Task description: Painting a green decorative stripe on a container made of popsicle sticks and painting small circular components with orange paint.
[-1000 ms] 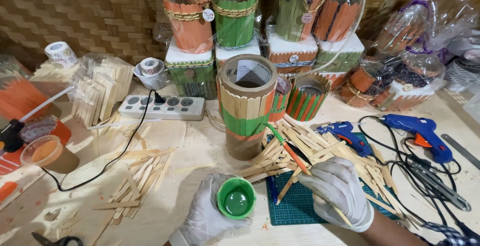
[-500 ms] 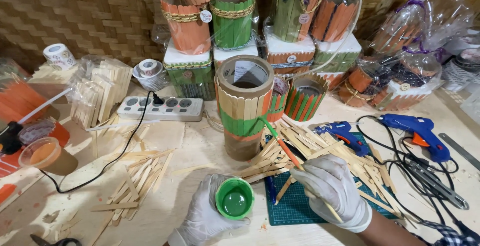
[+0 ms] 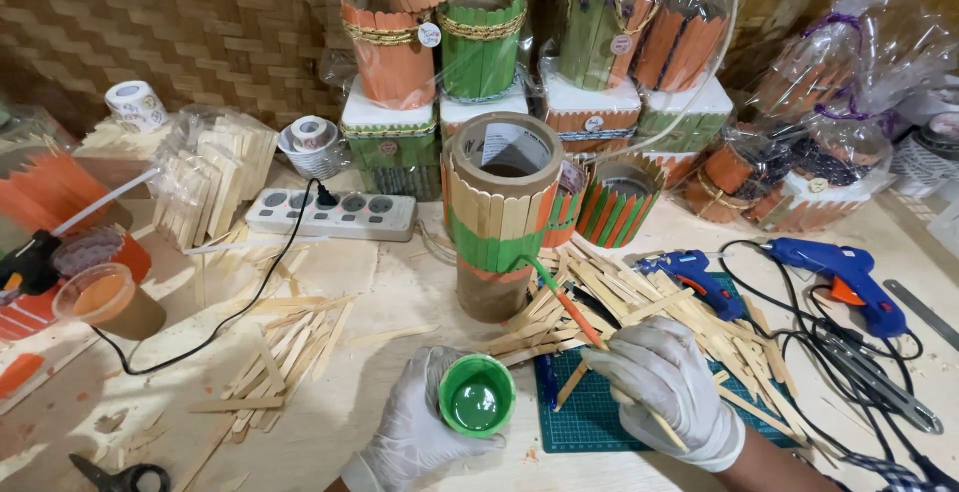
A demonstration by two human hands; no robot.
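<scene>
We hold a small cup of green paint [image 3: 477,395] in our gloved left hand [image 3: 420,432], fingers wrapped closed around its side, low over the worktop [image 3: 400,292]. Our gloved right hand [image 3: 664,377] has its fingers pinched shut on a thin paintbrush [image 3: 569,307]; the green-tipped end meets the green band of the stick-clad cardboard tube [image 3: 499,217], which stands upright at centre, though actual contact is hard to confirm. Loose wooden sticks [image 3: 619,297] lie heaped just right of the tube, over a green cutting mat [image 3: 589,417]. Two blue glue guns [image 3: 839,272] rest further right
</scene>
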